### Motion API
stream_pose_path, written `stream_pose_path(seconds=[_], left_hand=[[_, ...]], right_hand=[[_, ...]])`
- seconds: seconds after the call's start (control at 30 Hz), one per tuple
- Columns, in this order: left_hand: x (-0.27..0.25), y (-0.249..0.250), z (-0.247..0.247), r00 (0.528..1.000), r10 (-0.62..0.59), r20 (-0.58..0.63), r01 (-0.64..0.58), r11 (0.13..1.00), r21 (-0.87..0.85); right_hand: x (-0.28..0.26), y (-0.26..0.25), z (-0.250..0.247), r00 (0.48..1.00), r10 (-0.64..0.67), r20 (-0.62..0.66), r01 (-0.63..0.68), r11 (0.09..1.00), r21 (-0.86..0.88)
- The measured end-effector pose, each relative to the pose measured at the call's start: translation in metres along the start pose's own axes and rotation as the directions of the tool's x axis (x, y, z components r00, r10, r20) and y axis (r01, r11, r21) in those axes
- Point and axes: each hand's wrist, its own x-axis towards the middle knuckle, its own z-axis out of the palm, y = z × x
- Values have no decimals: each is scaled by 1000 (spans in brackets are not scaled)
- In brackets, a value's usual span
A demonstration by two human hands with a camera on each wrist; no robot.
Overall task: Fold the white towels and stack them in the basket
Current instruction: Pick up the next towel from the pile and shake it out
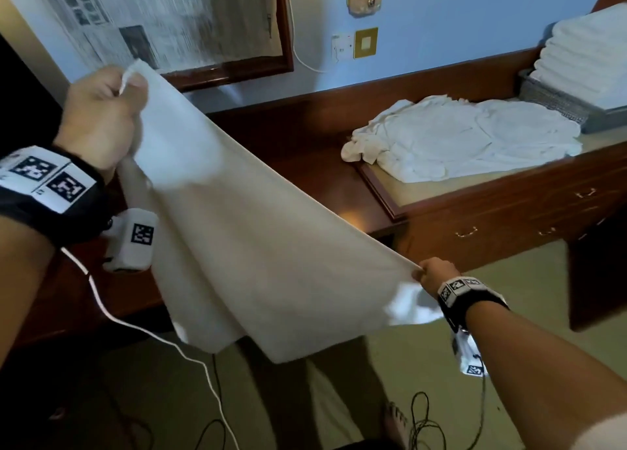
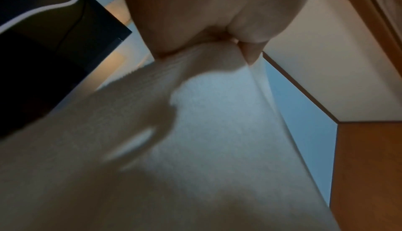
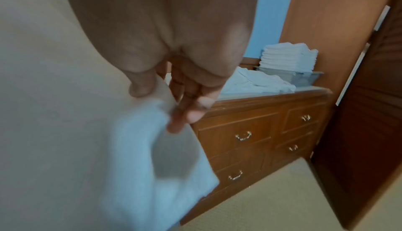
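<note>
- A white towel [image 1: 237,218] hung spread in the air in front of the person, stretched on a slant between both hands, its lower edge drooping toward the floor.
- The left hand [image 1: 101,120], raised high, had its grip closed on one upper corner, the cloth bunched in the curled fingers [image 2: 250,49].
- The right hand [image 1: 434,276], held lower and well apart from the left, pinched the opposite corner between thumb and fingers [image 3: 187,107].
- A rumpled pile of unfolded towels [image 1: 458,137] lay on the wooden counter [image 1: 424,198].
- Just beside that pile stood a grey basket [image 1: 556,103] carrying a stack of folded towels [image 1: 583,55].
- Drawers [image 3: 239,135] with brass handles ran below the counter.
</note>
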Motion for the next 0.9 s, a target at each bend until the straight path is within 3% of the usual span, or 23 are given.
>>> stream_pose_path(seconds=[0.1, 0.2, 0.27, 0.33, 0.43, 0.5, 0.6, 0.73, 0.9], left_hand=[[-9, 3, 19, 990, 36, 133, -29, 998, -59], [-20, 16, 42, 963, 97, 253, -88, 995, -45], [-23, 21, 57, 938, 102, 330, -100, 995, -25], [-28, 33, 72, 921, 103, 375, -95, 995, -41], [-31, 51, 87, 907, 114, 404, -84, 992, -91], [-26, 58, 91, 916, 128, 379, -92, 990, -112], [-19, 71, 89, 943, 123, 310, -96, 990, -102], [-10, 77, 83, 935, 185, 304, -129, 973, -193], [-3, 84, 82, 978, 90, 189, -59, 984, -165]], right_hand=[[5, -19, -5, 999, 5, -34, -6, 1000, -8], [3, -65, -34, 970, -210, -126, 223, 970, 100], [-9, -108, -65, 875, -397, -278, 466, 846, 259], [-30, -159, -104, 734, -540, -411, 678, 614, 404], [-56, -218, -159, 536, -716, -447, 810, 287, 512], [-64, -240, -185, 452, -765, -458, 849, 213, 483], [-63, -255, -208, 423, -778, -464, 878, 225, 424], [-62, -270, -229, 379, -830, -408, 869, 168, 465], [-65, -278, -254, 368, -823, -433, 887, 170, 430]])
